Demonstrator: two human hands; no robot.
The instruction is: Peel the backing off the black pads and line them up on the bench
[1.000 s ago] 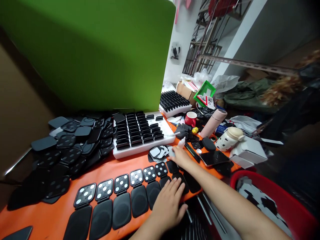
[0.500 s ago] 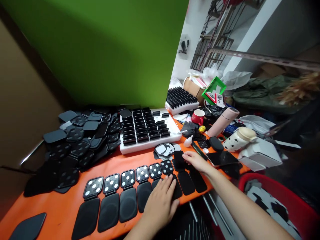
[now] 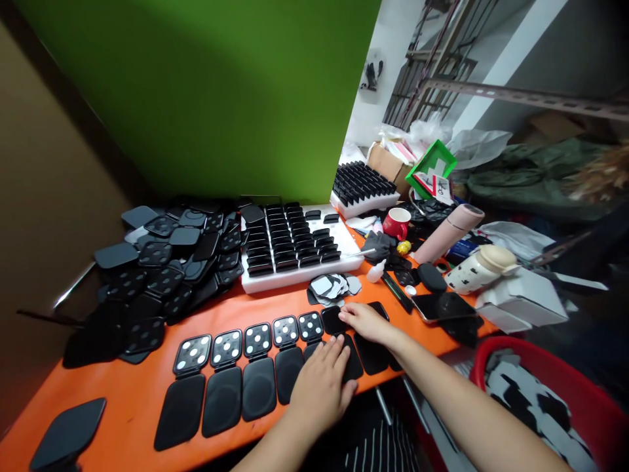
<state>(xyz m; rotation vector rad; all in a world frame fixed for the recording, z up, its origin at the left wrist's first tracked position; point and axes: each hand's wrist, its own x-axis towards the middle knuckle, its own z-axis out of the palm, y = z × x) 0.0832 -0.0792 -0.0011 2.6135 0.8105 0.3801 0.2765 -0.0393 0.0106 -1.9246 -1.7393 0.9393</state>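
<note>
A row of black hinged cases lies unfolded on the orange table. Several upper halves at the left of the row carry white dots. My left hand rests flat over the lower halves of cases near the middle, fingers stretched out and slightly apart. At the right end, my right hand has its fingers together at the edge of a dark square plate, which covers an upper half beside the last dotted one. The fingertips' exact grip is partly hidden.
A heap of black case parts lies left. Behind stands a white foam tray of upright black pieces, with loose silvery sheets before it. A white dropper bottle, phone, red mug and red basin are right.
My right hand has moved one case leftward. The upper half there showed white dots before and now has a dark plate over it. My left hand stays flat; the whole view has shifted slightly.
</note>
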